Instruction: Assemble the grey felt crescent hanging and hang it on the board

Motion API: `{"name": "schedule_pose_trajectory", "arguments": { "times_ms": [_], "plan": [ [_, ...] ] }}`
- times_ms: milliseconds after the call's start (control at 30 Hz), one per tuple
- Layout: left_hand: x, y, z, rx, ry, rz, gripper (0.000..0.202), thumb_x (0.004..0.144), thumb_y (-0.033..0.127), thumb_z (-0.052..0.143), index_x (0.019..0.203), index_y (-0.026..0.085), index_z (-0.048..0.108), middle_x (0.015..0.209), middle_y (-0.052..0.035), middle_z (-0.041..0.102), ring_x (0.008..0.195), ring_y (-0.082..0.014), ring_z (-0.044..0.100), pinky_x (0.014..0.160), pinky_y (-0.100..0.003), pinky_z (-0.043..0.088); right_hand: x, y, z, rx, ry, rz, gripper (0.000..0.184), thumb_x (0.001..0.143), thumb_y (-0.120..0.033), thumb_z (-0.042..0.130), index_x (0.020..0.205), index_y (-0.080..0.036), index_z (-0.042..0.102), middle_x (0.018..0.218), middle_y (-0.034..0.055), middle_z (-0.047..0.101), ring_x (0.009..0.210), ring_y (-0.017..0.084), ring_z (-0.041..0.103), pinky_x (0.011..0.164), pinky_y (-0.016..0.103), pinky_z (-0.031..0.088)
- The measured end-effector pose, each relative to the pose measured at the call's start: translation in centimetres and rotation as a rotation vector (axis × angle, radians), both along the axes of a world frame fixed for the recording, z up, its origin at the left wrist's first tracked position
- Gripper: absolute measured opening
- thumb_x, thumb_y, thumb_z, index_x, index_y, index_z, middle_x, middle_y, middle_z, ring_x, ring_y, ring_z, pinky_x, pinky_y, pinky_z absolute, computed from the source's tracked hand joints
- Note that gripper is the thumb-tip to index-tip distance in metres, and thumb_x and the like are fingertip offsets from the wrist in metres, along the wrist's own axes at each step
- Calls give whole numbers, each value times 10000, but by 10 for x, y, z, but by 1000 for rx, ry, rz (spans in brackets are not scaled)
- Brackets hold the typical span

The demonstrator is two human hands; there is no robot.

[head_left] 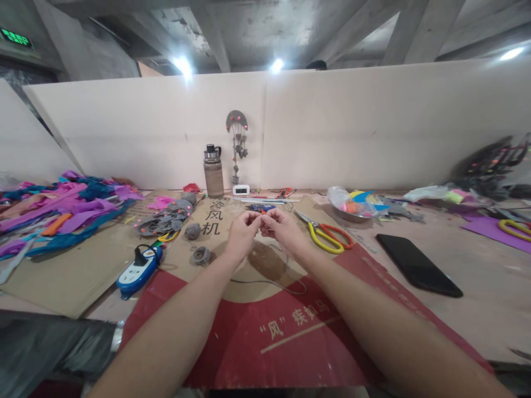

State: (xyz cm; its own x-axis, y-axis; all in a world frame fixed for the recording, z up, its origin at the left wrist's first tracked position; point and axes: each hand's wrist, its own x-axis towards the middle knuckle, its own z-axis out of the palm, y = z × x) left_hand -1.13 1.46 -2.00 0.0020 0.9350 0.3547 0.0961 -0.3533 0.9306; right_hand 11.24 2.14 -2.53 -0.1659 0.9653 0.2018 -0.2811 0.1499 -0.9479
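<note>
My left hand point(244, 229) and my right hand point(282, 226) meet above the cardboard sheet, fingertips pinched close together. A thin grey cord point(305, 284) runs up toward the fingers from a loop on the cardboard; the pinched part itself is too small to make out. Left of my hands lie a grey yarn ball point(192, 231) and a small grey yarn coil point(201, 255). To the right rest scissors point(327, 236) with yellow and red handles, their blades apart. The red and brown cardboard point(236, 342) with printed characters lies beneath both hands.
At left are a blue power strip point(139, 271), grey felt pieces point(166, 218) and heaped coloured fabric point(70, 207). A bottle point(213, 174) and hanging moon ornament point(237, 121) stand by the back panel. A black phone point(417, 265) and a filled bowl point(352, 213) lie right.
</note>
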Motion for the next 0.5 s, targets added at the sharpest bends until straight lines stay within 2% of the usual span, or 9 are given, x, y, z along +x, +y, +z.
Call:
{"name": "schedule_pose_trajectory", "arguments": {
  "times_ms": [167,300,433,500],
  "plan": [
    [1,-1,-2,2,7,11,185,759,334,620,762,149,631,617,11,585,535,-84,455,519,-221,352,1,0,-3,5,-16,4,356,650,-439,725,709,-189,479,594,-46,552,571,88,507,592,254,437],
    [4,-2,-2,-29,-128,-53,186,729,331,667,766,151,638,598,18,564,505,-74,438,488,-214,334,2,-1,1,52,-35,24,338,683,-448,701,696,-188,487,594,-42,548,561,92,507,578,255,422],
    [1,-1,14,-27,-348,-174,259,767,409,654,728,153,642,592,2,557,501,-76,452,480,-210,344,4,-5,13,116,40,55,327,711,-447,681,679,-191,481,600,-49,532,540,84,501,557,238,409],
    [-7,1,25,-45,-527,-156,310,812,441,599,729,146,640,592,-5,547,505,-74,464,479,-202,354,7,-6,20,125,99,13,314,726,-437,676,687,-196,478,604,-54,523,533,82,497,546,228,411]
  ]
}}
